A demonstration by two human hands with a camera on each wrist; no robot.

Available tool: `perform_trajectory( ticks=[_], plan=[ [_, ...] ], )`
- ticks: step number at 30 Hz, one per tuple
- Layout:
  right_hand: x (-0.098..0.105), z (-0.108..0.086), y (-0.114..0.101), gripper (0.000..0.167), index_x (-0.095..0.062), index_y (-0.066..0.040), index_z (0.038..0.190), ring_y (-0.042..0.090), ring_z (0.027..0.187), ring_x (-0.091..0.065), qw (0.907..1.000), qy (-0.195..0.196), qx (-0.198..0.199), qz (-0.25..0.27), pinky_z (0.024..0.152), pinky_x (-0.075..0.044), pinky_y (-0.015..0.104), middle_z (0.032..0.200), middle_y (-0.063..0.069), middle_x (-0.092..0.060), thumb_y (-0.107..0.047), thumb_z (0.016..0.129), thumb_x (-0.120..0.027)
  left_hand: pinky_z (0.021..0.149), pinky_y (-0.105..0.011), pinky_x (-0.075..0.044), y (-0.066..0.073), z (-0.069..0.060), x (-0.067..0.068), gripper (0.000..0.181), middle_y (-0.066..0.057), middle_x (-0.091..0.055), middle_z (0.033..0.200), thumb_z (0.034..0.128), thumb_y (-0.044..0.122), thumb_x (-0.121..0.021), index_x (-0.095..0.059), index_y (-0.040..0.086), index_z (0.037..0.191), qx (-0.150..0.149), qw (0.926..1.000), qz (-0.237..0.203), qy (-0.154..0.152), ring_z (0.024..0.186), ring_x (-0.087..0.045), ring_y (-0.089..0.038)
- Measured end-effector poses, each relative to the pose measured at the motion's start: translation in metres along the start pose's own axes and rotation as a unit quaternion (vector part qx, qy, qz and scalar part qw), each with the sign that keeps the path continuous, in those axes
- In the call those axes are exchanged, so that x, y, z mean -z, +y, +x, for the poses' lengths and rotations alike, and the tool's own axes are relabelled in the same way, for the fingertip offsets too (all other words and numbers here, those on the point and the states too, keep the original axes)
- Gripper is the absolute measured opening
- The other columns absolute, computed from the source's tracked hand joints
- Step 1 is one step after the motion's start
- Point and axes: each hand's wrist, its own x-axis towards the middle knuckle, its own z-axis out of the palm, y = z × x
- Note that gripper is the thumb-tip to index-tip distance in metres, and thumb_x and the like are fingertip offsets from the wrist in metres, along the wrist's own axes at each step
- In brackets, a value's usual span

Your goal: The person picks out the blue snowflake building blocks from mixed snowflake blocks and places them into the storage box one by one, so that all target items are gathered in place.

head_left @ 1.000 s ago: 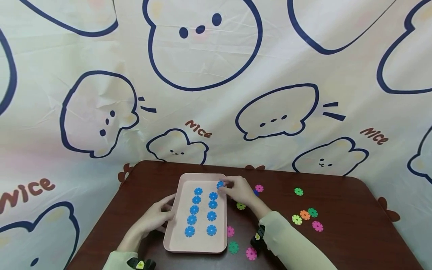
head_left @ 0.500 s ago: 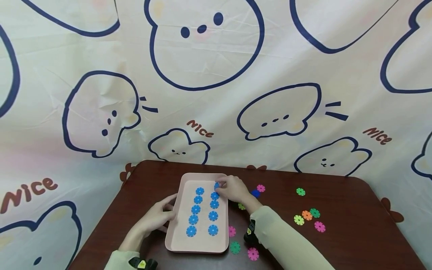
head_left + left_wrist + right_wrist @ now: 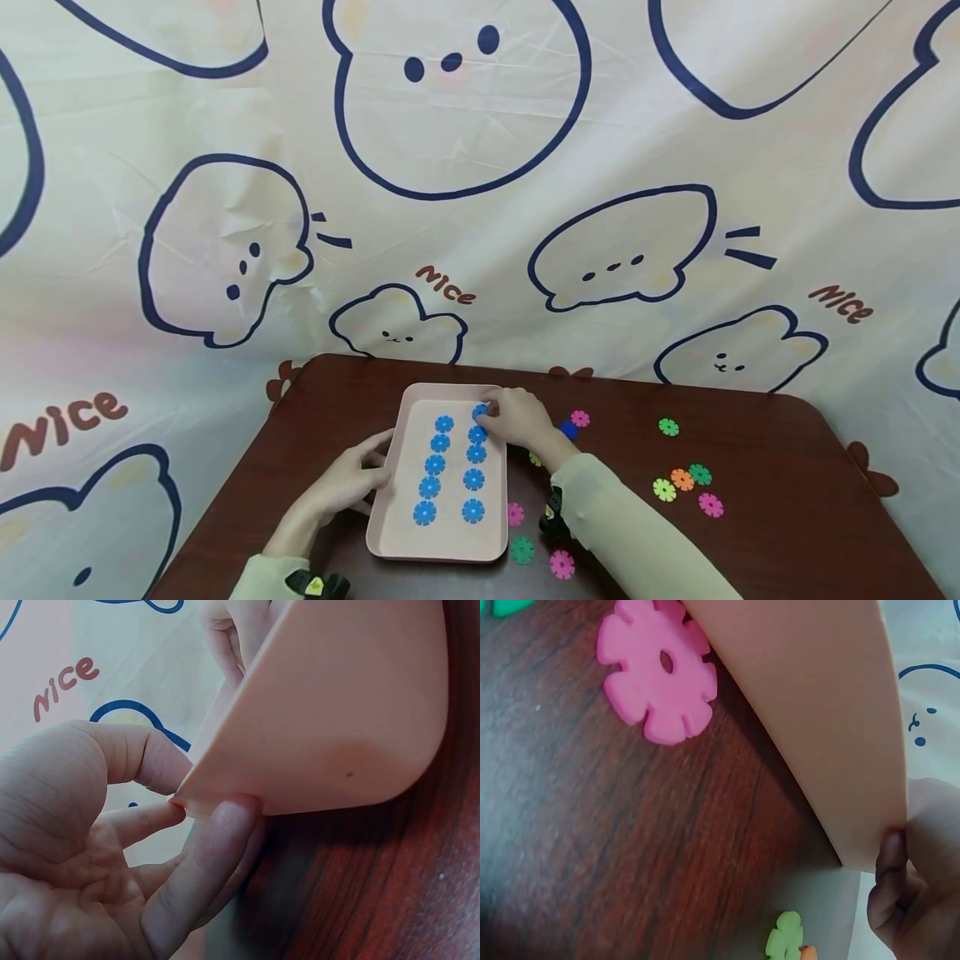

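A pale pink tray (image 3: 446, 542) stands on the table with two columns of blue snowflake discs (image 3: 424, 512) laid inside it. My left hand (image 3: 341, 483) holds the tray's left rim; in the left wrist view, its fingertips (image 3: 232, 825) pinch the tray edge. Over the far right corner of the tray, my right hand (image 3: 519, 418) pinches a blue snowflake disc (image 3: 479, 411) at the top of the right column. In the right wrist view the tray wall (image 3: 832, 712) hides that disc and part of the hand.
Loose snowflake discs lie right of the tray: a pink one (image 3: 562, 565), a teal one (image 3: 522, 550), a dark blue one (image 3: 569, 430) and several others, such as an orange one (image 3: 682, 479). A printed cloth (image 3: 495, 242) hangs behind the brown table (image 3: 765, 467).
My right hand has moved a little left with the blue snowflake disc, bringing it in line above the right column. The dark blue disc shows more beside the wrist. The left hand keeps its hold.
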Motion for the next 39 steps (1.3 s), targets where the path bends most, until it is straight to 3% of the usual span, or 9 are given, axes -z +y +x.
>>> perform_trajectory(
  ticks=[4, 11, 15, 19, 23, 29, 39],
  plan=[
    [0.005, -0.005, 0.002, 0.044, -0.073, -0.015, 0.131, 0.011, 0.079, -0.065, 0.9998, 0.015, 0.008, 0.015, 0.073, -0.059, 0.03, 0.103, 0.0, -0.074, -0.036, 0.093, -0.077, 0.056, -0.049, -0.061, -0.001, 0.0, 0.0, 0.071, -0.018, -0.06, 0.111, 0.0907, 0.007, -0.067, -0.042, 0.008, 0.158, -0.001, 1.0, -0.007, -0.003, 0.082, -0.069, -0.027],
    [0.023, -0.021, 0.009, 0.041, -0.073, -0.013, 0.132, 0.014, 0.07, -0.06, 0.9964, 0.035, 0.018, 0.076, 0.056, -0.053, 0.028, 0.106, 0.001, -0.074, -0.032, 0.095, -0.076, 0.056, -0.049, -0.061, 0.0, 0.001, -0.001, 0.072, -0.018, -0.059, 0.111, 0.0905, 0.007, -0.067, -0.042, 0.007, 0.158, -0.001, 1.0, -0.002, 0.0, 0.082, -0.068, -0.028],
    [0.034, -0.031, 0.017, 0.038, -0.073, -0.012, 0.129, 0.015, 0.075, -0.062, 0.9938, 0.051, 0.017, 0.097, 0.062, -0.055, 0.032, 0.107, -0.001, -0.075, -0.031, 0.096, -0.075, 0.057, -0.049, -0.061, 0.001, 0.001, -0.001, 0.072, -0.018, -0.059, 0.111, 0.0904, 0.007, -0.067, -0.042, 0.007, 0.158, 0.0, 1.0, 0.001, 0.0, 0.082, -0.068, -0.028],
    [0.046, -0.043, 0.024, 0.035, -0.074, -0.017, 0.126, 0.015, 0.089, -0.065, 0.9926, 0.064, -0.004, 0.103, 0.077, -0.06, 0.04, 0.109, -0.004, -0.074, -0.034, 0.095, -0.076, 0.057, -0.049, -0.061, 0.002, 0.001, -0.001, 0.072, -0.018, -0.059, 0.112, 0.0904, 0.008, -0.068, -0.042, 0.007, 0.158, 0.0, 1.0, 0.004, -0.002, 0.083, -0.067, -0.028],
    [0.06, -0.055, 0.031, 0.036, -0.074, -0.021, 0.127, 0.015, 0.095, -0.066, 0.9925, 0.068, -0.024, 0.099, 0.084, -0.06, 0.041, 0.111, -0.005, -0.073, -0.037, 0.094, -0.077, 0.057, -0.049, -0.061, 0.002, 0.002, 0.0, 0.072, -0.018, -0.059, 0.112, 0.0905, 0.008, -0.068, -0.042, 0.007, 0.158, 0.003, 1.0, 0.006, -0.003, 0.083, -0.067, -0.028],
    [0.084, -0.076, 0.048, 0.039, -0.074, -0.016, 0.128, 0.021, 0.1, -0.069, 0.9924, 0.088, -0.012, 0.085, 0.085, -0.059, 0.043, 0.11, -0.003, -0.075, -0.038, 0.095, -0.076, 0.057, -0.048, -0.061, 0.001, 0.002, 0.002, 0.072, -0.017, -0.059, 0.111, 0.0902, 0.009, -0.068, -0.042, 0.007, 0.157, 0.004, 0.9999, 0.01, -0.002, 0.084, -0.068, -0.027],
    [0.12, -0.119, 0.079, 0.039, -0.072, -0.014, 0.128, 0.018, 0.091, -0.066, 0.9897, 0.135, -0.007, 0.047, 0.077, -0.056, 0.04, 0.111, 0.0, -0.075, -0.033, 0.094, -0.078, 0.057, -0.048, -0.061, -0.004, 0.001, 0.006, 0.072, -0.018, -0.059, 0.111, 0.0903, 0.007, -0.068, -0.042, 0.008, 0.157, 0.01, 0.9999, 0.007, 0.003, 0.083, -0.068, -0.027]
  ],
)
